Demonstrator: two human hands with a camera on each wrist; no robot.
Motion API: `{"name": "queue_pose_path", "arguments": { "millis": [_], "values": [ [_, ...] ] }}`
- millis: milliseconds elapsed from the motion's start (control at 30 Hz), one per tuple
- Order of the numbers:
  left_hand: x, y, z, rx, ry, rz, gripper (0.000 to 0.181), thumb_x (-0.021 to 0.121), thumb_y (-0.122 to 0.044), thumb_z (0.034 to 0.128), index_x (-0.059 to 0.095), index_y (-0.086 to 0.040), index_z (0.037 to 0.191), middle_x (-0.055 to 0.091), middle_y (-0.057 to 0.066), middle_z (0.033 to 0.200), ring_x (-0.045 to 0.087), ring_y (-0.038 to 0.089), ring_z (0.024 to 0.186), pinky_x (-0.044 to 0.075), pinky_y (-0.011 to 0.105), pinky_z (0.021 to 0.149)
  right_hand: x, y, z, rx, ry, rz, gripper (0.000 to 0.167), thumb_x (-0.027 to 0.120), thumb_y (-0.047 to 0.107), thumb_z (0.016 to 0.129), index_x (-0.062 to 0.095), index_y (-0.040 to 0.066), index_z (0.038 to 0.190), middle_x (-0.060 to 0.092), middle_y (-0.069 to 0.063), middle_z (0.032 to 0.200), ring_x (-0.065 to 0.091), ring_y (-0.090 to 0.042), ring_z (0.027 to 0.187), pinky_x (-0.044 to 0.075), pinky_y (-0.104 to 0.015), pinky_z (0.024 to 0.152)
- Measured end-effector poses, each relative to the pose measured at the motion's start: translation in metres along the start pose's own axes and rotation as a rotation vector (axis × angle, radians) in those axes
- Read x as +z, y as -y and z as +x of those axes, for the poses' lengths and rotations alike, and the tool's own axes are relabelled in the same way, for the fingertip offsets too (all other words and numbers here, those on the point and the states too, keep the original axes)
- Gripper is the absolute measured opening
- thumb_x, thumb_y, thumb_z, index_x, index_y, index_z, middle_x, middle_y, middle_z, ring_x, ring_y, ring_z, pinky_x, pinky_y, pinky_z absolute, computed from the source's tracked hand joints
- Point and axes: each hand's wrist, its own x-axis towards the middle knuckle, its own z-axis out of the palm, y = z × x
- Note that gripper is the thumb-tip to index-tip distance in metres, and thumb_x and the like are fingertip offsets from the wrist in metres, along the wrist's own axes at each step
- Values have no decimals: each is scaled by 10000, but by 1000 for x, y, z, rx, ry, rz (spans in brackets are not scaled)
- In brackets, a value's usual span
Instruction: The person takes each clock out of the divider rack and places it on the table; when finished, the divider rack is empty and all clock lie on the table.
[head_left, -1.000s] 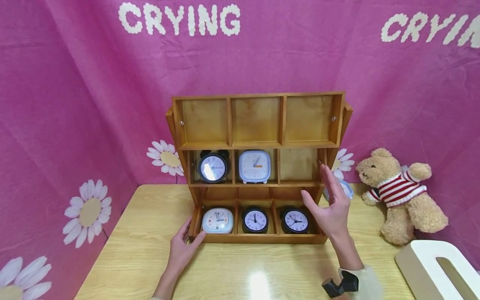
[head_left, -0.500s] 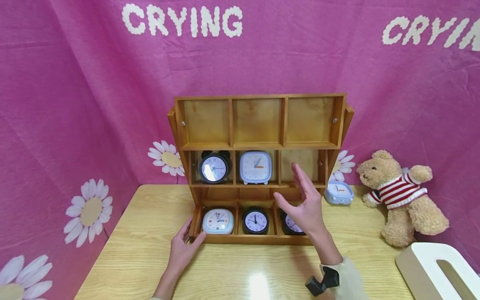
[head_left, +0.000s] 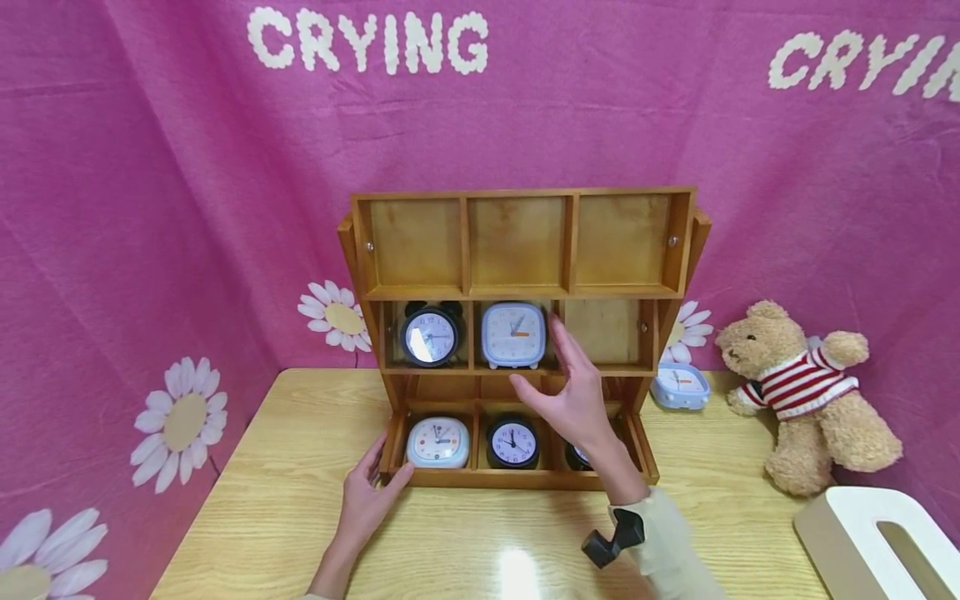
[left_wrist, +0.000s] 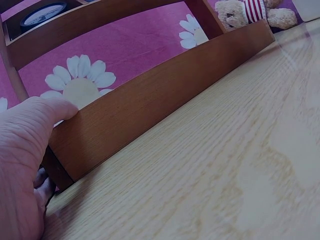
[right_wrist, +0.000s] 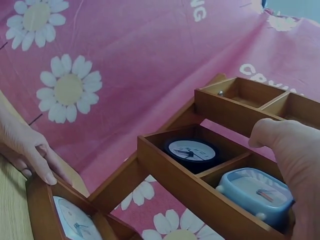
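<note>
A tiered wooden shelf (head_left: 525, 477) with compartments stands on the table. My left hand (head_left: 365, 498) grips its lower left corner; in the left wrist view the thumb (left_wrist: 62, 109) lies on the front board's top edge and fingers go round the side. My right hand (head_left: 573, 404), fingers and thumb spread, is just right of and below a light-blue clock (head_left: 513, 335) in the middle row; contact cannot be told. Left of that clock sits a black twin-bell alarm clock (head_left: 430, 337). The bottom row holds a pale-blue oval clock (head_left: 438, 442), a round black clock (head_left: 513, 442) and another black clock (head_left: 576, 457), mostly hidden by my right wrist.
A small blue clock (head_left: 681, 386) leans back on the table (head_left: 450, 542) right of the shelf. Further right are a teddy bear (head_left: 802, 392) in a striped shirt and a white box (head_left: 862, 525) with a slot. A pink cloth (head_left: 585, 108) hangs behind.
My right hand has moved left from the shelf's right end to beside the light-blue middle clock, uncovering the small clock on the table. My left hand stays at the corner.
</note>
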Motion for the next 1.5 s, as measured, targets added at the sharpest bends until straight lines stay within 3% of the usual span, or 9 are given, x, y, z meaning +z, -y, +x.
{"name": "queue_pose_path", "arguments": {
  "millis": [200,367,667,933,1167,1500],
  "values": [
    [1,-1,0,-7,-1,-10,751,815,-140,921,447,-7,1562,482,218,1566,498,337,1416,369,428,1177,9,0,9,52,20,-72,1063,900,187,812,255,-31,1629,332,-208,1666,358,-326,1519,370,-506,1207],
    [1,-2,0,-3,3,-7,751,811,-142,925,441,2,1562,469,227,1572,488,348,1425,375,433,1177,20,0,14,77,-1,-138,1126,913,244,786,224,-41,1629,381,-225,1623,387,-356,1487,361,-563,1211],
    [3,-1,2,4,6,3,752,813,-122,919,441,18,1557,473,240,1564,510,385,1404,403,428,1158,34,-7,18,57,-66,-219,1112,909,217,775,229,-60,1610,429,-269,1536,488,-412,1347,437,-578,1147],
    [3,-2,2,4,8,-7,755,813,-123,920,438,13,1560,468,239,1568,492,378,1420,381,441,1172,42,-10,17,42,-103,-316,1112,926,234,781,238,-72,1599,387,-299,1572,453,-436,1407,432,-569,1159],
    [2,-2,2,3,-1,35,760,815,-193,927,444,0,1561,439,240,1587,401,383,1483,339,487,1201,46,-10,19,37,-103,-359,1139,932,268,777,227,-84,1600,338,-324,1600,417,-450,1440,431,-566,1159],
    [1,-1,0,-3,-7,29,765,822,-175,918,444,13,1556,442,238,1584,409,371,1480,350,424,1201,51,-11,18,50,-110,-389,1142,934,324,762,256,-63,1596,379,-316,1571,453,-437,1403,459,-566,1137]
  ]
}}
